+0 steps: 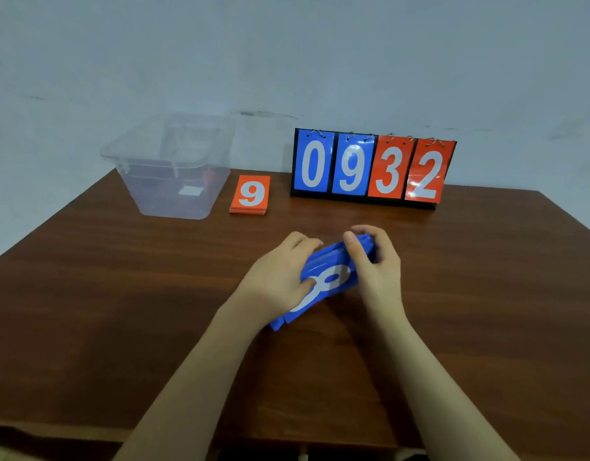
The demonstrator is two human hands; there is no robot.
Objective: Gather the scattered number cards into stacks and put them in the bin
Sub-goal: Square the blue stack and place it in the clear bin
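A stack of blue number cards [323,281], a white 8 on top, is held tilted above the middle of the table. My left hand [280,277] grips its near left end, thumb on the top card. My right hand [373,264] grips the far right end, fingers curled over the edge. A neat stack of orange cards [250,194] showing a 9 lies flat at the back. Left of it stands a clear plastic bin [174,168].
A flip scoreboard [370,168] reading 0 9 3 2 stands at the back right, close to the wall. The brown wooden table [120,294] ends near the bottom of the view. The bin stands at the table's back left corner.
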